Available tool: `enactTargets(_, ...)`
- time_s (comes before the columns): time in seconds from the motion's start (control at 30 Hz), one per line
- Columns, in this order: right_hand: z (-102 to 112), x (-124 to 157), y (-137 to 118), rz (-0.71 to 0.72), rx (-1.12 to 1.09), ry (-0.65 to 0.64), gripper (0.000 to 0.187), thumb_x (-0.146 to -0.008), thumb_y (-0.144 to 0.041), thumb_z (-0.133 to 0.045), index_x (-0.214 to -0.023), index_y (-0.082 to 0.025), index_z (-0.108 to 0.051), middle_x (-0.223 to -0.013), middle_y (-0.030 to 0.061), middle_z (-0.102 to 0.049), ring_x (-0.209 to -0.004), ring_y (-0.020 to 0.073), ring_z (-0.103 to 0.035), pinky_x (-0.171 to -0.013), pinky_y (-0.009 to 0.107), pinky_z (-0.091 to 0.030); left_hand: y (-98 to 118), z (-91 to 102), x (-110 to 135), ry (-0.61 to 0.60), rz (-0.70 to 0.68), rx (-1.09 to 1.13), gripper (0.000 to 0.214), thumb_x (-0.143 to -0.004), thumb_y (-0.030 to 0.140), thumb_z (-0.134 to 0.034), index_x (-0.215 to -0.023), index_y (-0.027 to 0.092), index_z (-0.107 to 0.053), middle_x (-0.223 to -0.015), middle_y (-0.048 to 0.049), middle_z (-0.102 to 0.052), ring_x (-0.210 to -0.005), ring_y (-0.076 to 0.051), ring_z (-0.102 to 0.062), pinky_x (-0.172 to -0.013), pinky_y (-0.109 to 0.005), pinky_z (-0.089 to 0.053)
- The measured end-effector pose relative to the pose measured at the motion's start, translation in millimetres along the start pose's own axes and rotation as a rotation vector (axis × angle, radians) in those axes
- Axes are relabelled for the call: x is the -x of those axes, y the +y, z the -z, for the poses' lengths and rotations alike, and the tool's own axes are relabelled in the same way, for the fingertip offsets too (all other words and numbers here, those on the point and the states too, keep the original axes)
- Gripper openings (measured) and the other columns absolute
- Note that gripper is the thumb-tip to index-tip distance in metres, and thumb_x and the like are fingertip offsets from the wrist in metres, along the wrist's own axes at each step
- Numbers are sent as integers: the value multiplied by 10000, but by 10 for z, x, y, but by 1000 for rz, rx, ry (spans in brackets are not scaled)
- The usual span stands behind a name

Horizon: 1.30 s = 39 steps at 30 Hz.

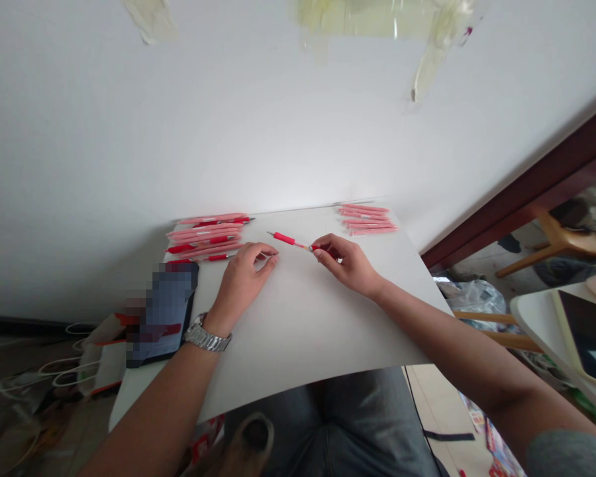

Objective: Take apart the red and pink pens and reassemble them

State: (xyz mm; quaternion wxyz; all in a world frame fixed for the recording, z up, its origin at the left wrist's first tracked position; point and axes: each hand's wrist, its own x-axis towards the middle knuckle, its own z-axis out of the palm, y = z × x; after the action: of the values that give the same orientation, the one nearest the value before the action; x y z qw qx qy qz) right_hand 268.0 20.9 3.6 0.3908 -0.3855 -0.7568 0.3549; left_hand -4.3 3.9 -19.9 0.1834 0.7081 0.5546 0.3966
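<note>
My right hand (345, 264) pinches a red click pen (284, 238) by its clip end, between thumb and fingers. The pen points left with its metal tip in the air or just over the white table (318, 324); I cannot tell which. To the left of the pen, my left hand (251, 270) has curved fingers with a small gap to the thumb and nothing visible between them. Beyond that hand lies a pile of pink wrapped pens (206, 233), several bare red pens among them. A second pile of pink wrapped pens (367, 218) lies at the back right.
A tablet or phone with a blurred screen (163, 315) lies at the table's left edge. A white wall (288, 132) rises behind the table. On the right stands another white table (531, 308) with a dark-screened device (589, 331). White cables (59, 371) hang at the lower left.
</note>
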Motion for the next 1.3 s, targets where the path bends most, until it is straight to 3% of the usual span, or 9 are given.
enactTargets(0.53,15,-13,13,2,9,4,297,-1065,-497,-589,-1086,-214,-678,-888,34,-702,-750,150,-590,-707,294,-475,67,24,-45,152,89,213,191,-953,406,-738,-1029,232,-757,-1037,-55,-768,-953,-221,-716,-910,-347,-569)
enactTargets(0.83,12,-22,21,-2,50,-8,265,-1051,-461,-602,-1069,-210,-686,-886,26,-711,-726,137,-557,-709,284,-460,166,-13,-49,235,229,734,285,-893,412,-849,-1077,219,-747,-1076,-57,-757,-995,-189,-739,-981,-360,-584)
enactTargets(1.03,9,-33,20,-9,77,-17,260,-1042,-445,-600,-1064,-203,-694,-877,25,-710,-717,136,-551,-704,284,-449,147,-38,-63,230,284,949,251,-871,361,-878,-1053,228,-767,-1059,-40,-745,-979,-146,-726,-948,-300,-588)
enactTargets(1.3,0,-35,45,-4,87,-16,241,-1037,-434,-605,-1062,-211,-692,-880,25,-714,-717,139,-555,-705,287,-443,205,-30,-47,200,258,970,205,-888,334,-867,-1045,232,-781,-1057,-31,-725,-965,-144,-720,-939,-300,-591)
